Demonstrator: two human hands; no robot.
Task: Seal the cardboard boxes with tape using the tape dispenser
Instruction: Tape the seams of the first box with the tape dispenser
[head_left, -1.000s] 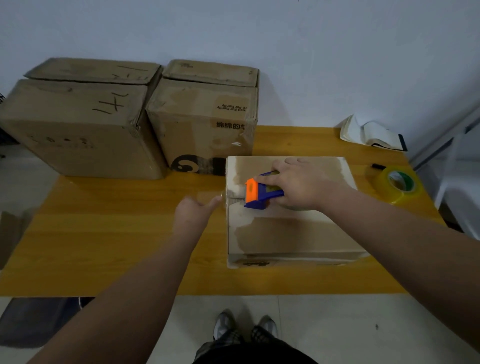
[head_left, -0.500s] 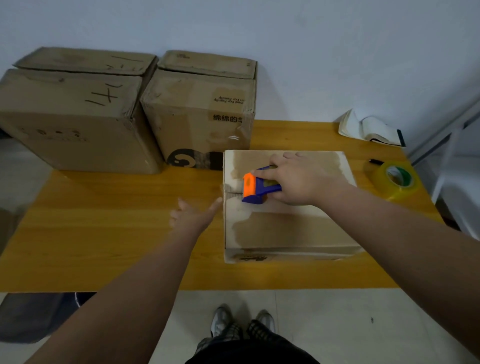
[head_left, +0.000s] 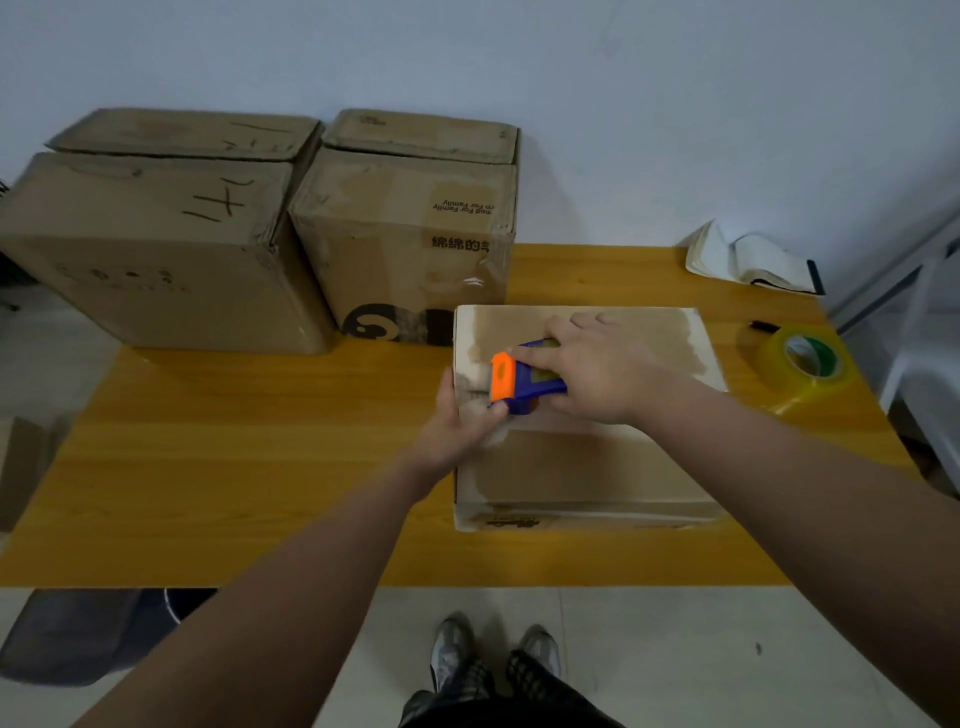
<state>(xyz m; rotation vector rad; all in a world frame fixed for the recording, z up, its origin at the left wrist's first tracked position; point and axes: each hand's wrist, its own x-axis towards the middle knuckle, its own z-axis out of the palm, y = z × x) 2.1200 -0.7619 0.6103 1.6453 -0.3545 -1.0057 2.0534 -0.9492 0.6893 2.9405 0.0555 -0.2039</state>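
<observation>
A flat cardboard box lies on the wooden table, right of centre. On the box's top, near its left edge, sits a blue tape dispenser with an orange front. My right hand grips the dispenser from above. My left hand presses against the box's left side, with its thumb on the top edge just below the dispenser. Most of the dispenser's body is hidden under my right hand.
Two large cardboard boxes stand at the table's back left, against the wall. A roll of clear tape, a black marker and an open notebook lie at the right. A dark bag sits on the floor, lower left.
My left hand has moved right from above the table to the box's left edge and now touches it. My right hand keeps the dispenser near that edge.
</observation>
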